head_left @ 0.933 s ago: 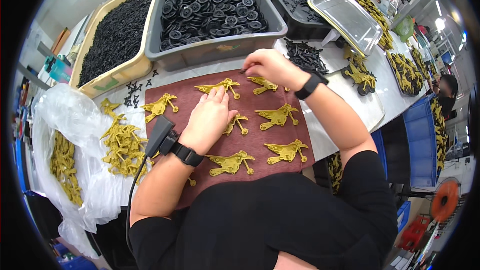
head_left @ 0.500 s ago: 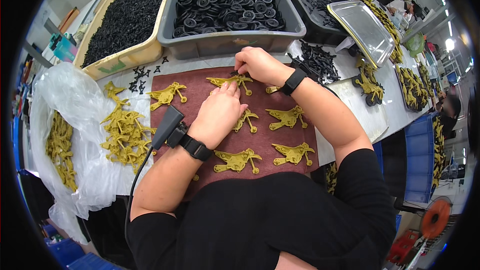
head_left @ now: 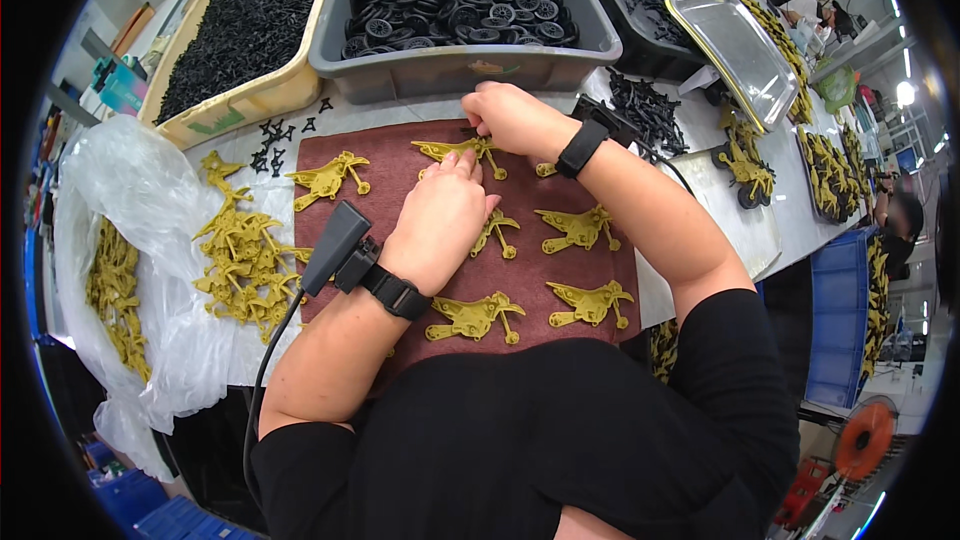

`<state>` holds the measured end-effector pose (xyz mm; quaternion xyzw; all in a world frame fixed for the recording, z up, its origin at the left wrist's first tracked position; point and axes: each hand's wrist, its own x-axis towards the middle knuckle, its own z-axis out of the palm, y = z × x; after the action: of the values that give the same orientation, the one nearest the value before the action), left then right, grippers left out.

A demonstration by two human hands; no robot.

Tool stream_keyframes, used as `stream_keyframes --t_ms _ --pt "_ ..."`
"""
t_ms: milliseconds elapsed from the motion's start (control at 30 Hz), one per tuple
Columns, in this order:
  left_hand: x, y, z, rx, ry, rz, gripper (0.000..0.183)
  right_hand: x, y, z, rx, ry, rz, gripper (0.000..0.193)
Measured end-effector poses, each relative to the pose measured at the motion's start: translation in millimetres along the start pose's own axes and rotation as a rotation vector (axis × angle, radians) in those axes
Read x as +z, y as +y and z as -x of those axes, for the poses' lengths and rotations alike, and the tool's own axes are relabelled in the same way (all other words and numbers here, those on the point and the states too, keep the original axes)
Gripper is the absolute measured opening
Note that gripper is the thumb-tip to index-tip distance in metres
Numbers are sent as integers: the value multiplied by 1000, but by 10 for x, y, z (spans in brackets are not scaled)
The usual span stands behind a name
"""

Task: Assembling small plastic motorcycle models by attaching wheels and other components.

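Note:
Several yellow plastic frame pieces, shaped like toy motorbike bodies, lie spaced apart on a dark red cloth (head_left: 330, 230). My left hand (head_left: 445, 215) rests flat with fingers stretched over the near part of the yellow frame piece (head_left: 432, 149) in the far row, steadying it. At that piece's upper edge my right hand (head_left: 515, 122) is closed in a pinch on a small black part (head_left: 468, 132), mostly hidden by the fingers. Another frame piece (head_left: 497, 236) is partly covered by my left hand. To the right lies an uncovered frame piece (head_left: 578, 229).
A grey tub (head_left: 470, 75) of black spoked wheels stands beyond the cloth, beside a cream tub (head_left: 215, 118) of small black parts. Loose black pieces (head_left: 645, 110) lie at the right. Yellow pieces (head_left: 240, 260) are heaped at the left by a clear plastic bag (head_left: 190, 330).
Both hands keep almost the same place at the far-row frame piece. The right hand's fingers have shifted slightly left and away from me; the view has tilted a little.

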<state>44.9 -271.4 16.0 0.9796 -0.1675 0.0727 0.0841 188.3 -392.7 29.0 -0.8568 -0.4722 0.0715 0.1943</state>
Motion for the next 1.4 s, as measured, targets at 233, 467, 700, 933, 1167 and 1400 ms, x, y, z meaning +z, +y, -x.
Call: stream_keyframes --t_ms 233,467,700,933,1167,1400 --pt "6 -12 -24 -18 0 56 43 83 -36 -118 -100 18 215 9" --pt "-27 -20 -12 19 -40 71 43 -113 20 -29 224 -240 -56 7" --pt "44 -105 21 59 -38 107 41 -599 268 757 241 81 -227 14" --pt "-192 -61 44 93 -11 -44 37 -788 815 1448 355 -1 122 11" --pt "-665 37 470 79 -73 -12 39 -612 775 1622 484 -74 312 12" --pt "-957 -92 820 -28 -39 -5 43 -568 821 1513 476 66 36 15"
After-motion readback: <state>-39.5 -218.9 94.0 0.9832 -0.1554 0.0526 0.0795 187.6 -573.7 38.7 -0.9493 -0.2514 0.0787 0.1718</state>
